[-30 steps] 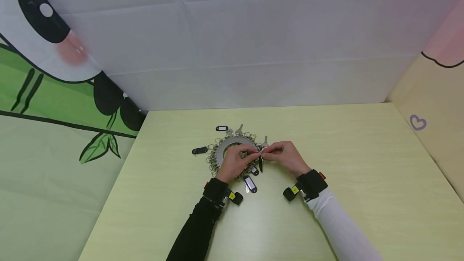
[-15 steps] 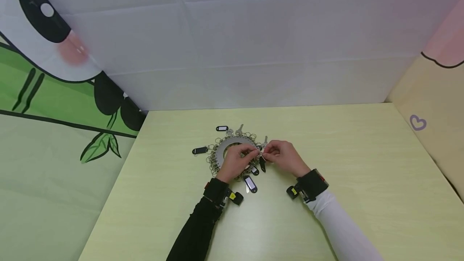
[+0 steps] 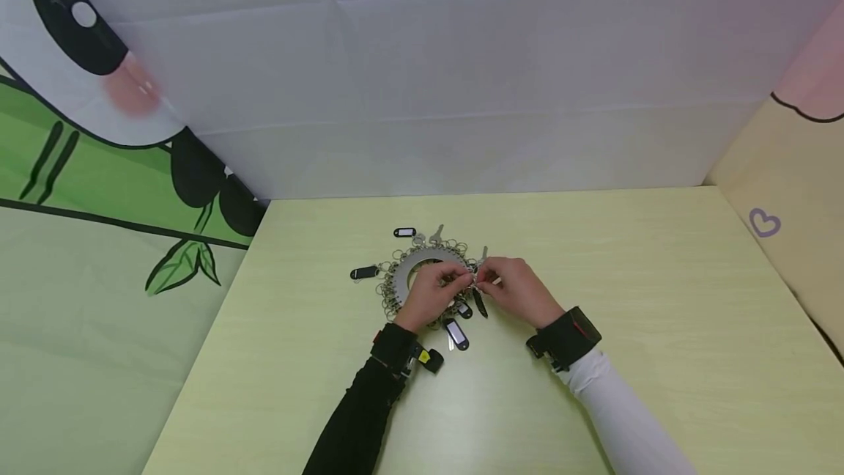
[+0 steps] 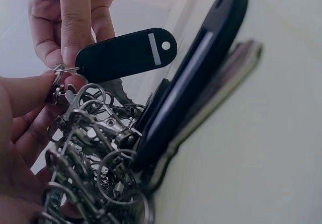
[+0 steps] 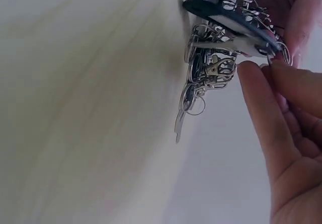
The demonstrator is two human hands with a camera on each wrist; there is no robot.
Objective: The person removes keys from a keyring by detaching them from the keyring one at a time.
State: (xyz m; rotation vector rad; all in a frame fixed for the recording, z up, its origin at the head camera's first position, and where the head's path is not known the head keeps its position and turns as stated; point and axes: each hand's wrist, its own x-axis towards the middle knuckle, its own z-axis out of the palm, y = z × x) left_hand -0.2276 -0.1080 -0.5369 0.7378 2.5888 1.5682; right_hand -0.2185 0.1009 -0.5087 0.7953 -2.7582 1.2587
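Observation:
A grey ring disc [image 3: 402, 277] edged with many small metal clasps and rings lies on the table. My left hand [image 3: 431, 293] reaches over its right side and pinches a clasp at the edge, seen in the left wrist view between thumb and finger. My right hand [image 3: 517, 288] pinches a small split ring [image 4: 70, 70] right beside the left fingertips. From that ring hangs a black key tag [image 4: 126, 54]. Another black tag [image 4: 191, 78] with a key [image 4: 216, 103] stands out from the clasps nearer the left wrist camera.
Around the disc on the table [image 3: 659, 299] lie a black tag [image 3: 364, 273] at left, a white-labelled tag [image 3: 404, 232] and key [image 3: 437, 234] at the back, and a labelled tag [image 3: 456, 333] in front. A pale cloth wall [image 3: 488, 79] rises behind the table.
My right wrist has turned and shifted slightly right, and the black tag below the fingertips has swung from near upright to slanting down and right. My left hand has barely moved.

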